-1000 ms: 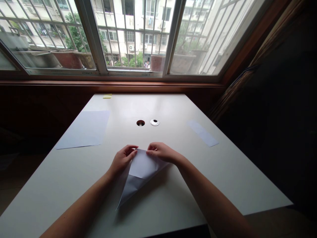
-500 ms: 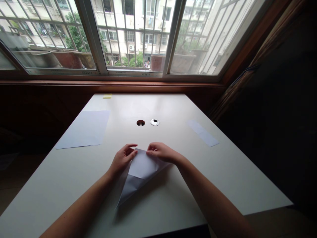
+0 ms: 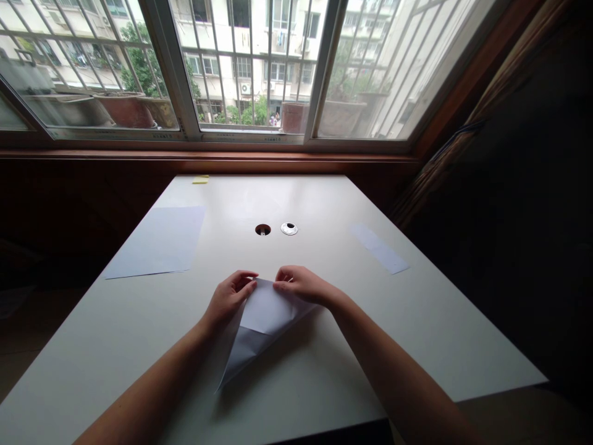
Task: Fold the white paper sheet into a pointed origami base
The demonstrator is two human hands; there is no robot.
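A folded white paper (image 3: 260,324), shaped like a long triangle pointing toward me, lies on the white table (image 3: 324,346). My left hand (image 3: 228,298) pinches its far left corner with curled fingers. My right hand (image 3: 302,285) pinches the far right part of the same top edge, fingertips pressed onto the sheet. The two hands sit close together, a small gap between their fingertips.
A flat white sheet (image 3: 160,241) lies at the table's left. A narrow paper strip (image 3: 378,248) rests at the right. A cable hole (image 3: 262,229) and its round cap (image 3: 289,228) sit mid-table, a yellow note (image 3: 201,180) at the far edge below the barred window.
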